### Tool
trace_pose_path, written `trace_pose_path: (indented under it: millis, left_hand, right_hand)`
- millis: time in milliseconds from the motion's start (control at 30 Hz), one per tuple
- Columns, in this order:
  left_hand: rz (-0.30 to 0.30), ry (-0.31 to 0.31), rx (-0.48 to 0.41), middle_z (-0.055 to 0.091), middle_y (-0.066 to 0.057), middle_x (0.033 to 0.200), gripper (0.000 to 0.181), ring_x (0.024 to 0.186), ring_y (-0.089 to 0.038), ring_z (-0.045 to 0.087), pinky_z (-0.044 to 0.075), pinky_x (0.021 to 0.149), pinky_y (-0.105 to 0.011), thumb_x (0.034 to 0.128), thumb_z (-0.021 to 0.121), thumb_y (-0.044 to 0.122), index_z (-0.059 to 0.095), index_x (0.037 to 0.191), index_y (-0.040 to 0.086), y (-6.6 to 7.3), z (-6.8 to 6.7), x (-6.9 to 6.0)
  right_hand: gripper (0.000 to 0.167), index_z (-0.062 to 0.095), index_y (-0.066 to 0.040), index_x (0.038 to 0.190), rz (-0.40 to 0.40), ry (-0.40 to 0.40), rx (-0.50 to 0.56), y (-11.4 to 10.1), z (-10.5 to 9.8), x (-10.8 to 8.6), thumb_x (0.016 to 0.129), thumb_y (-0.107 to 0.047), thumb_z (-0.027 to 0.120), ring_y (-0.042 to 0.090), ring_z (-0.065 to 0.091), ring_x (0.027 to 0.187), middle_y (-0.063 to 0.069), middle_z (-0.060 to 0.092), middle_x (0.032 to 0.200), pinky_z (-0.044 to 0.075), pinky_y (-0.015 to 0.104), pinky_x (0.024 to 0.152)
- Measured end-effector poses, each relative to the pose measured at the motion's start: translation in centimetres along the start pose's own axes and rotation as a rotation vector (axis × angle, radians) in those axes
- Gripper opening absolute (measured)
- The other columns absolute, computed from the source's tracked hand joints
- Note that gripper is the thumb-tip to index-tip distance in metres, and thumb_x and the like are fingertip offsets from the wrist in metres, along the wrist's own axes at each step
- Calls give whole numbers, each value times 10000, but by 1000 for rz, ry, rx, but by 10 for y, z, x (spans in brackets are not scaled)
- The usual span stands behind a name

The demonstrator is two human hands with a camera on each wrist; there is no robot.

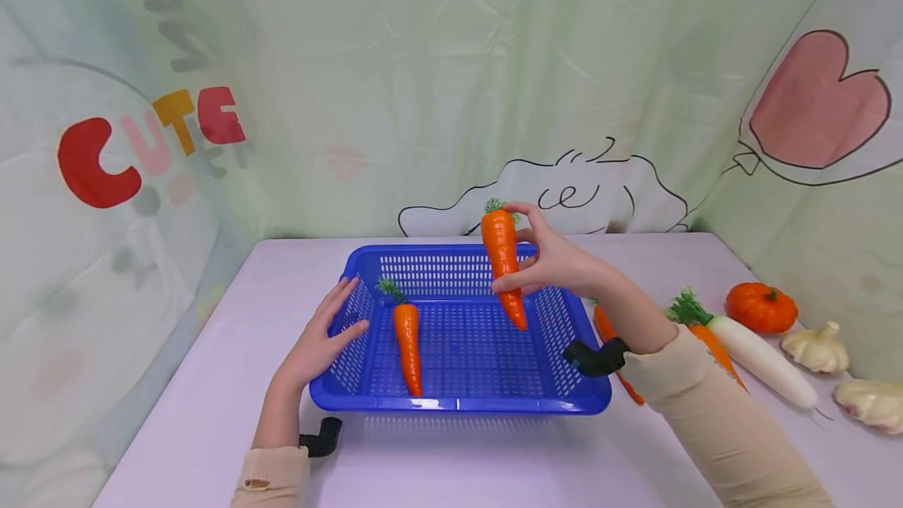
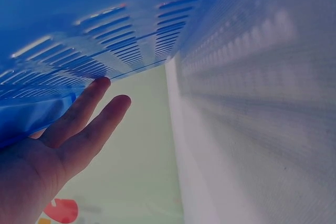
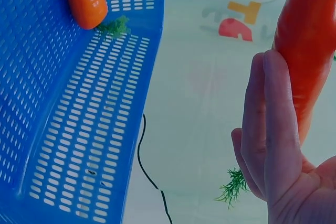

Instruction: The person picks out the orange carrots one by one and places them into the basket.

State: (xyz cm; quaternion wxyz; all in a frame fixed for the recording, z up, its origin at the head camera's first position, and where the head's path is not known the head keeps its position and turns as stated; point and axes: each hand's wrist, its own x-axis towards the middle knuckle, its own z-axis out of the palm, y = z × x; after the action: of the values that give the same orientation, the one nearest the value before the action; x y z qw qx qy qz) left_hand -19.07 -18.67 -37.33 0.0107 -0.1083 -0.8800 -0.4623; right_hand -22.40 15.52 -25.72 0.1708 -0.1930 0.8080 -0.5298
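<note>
My right hand (image 1: 546,257) pinches an orange carrot (image 1: 502,253) with a green top, above the right half of a blue basket (image 1: 451,404). The carrot's tip points down. In the right wrist view the fingers (image 3: 278,124) lie along the held carrot (image 3: 310,40). A second carrot (image 1: 407,343) lies inside the basket at the left, also visible in the right wrist view (image 3: 86,1). My left hand (image 1: 317,339) rests on the basket's left rim, its fingers spread. From below, the left wrist view has that hand (image 2: 68,145) against the slotted wall (image 2: 121,30).
Right of the basket, another carrot (image 1: 605,326) is partly behind my right arm. Farther right lie a carrot (image 1: 716,351), a white radish (image 1: 762,359), a small pumpkin (image 1: 760,307) and two garlic bulbs (image 1: 816,347). A printed curtain (image 1: 381,85) hangs behind the table (image 1: 233,335).
</note>
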Motion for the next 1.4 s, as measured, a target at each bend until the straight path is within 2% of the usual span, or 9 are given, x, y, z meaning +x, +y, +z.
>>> trace_pose_path:
  millis: [167,333,600,833,1400]
  left_hand:
    - [6,0,1,98,-50,1528,668,1373,-349,94,141,974,-684,888,566,316,232,1461,237,1,0,0]
    - [4,-4,-1,97,-48,1529,676,1374,-345,91,141,976,-682,885,566,346,229,1462,245,1,0,0]
    - [1,2,2,98,-48,1529,672,1374,-346,94,143,976,-682,886,569,327,230,1461,248,0,1,0]
    - [-1,2,0,97,-44,1529,670,1374,-344,94,144,976,-680,887,567,324,229,1461,252,0,1,0]
    - [4,0,5,99,-50,1529,668,1375,-342,94,146,979,-675,888,563,323,230,1462,242,2,0,-1]
  right_hand:
    - [956,47,-259,1389,-6,-17,40,-1,6,4,753,-90,741,345,624,904,230,248,1359,540,446,700]
    - [959,51,-253,1391,-17,-24,24,-1,10,8,748,-95,745,339,618,911,219,234,1383,541,433,705]
    - [964,58,-246,1388,-29,-47,75,-5,16,13,739,-75,750,333,637,850,229,291,1316,542,442,691]
    - [946,79,-263,1381,-14,-40,50,-5,20,18,740,-94,753,337,622,877,214,303,1315,544,430,691]
    - [941,72,-229,1390,-24,-83,85,2,30,32,747,-43,735,344,630,859,242,305,1298,544,442,676]
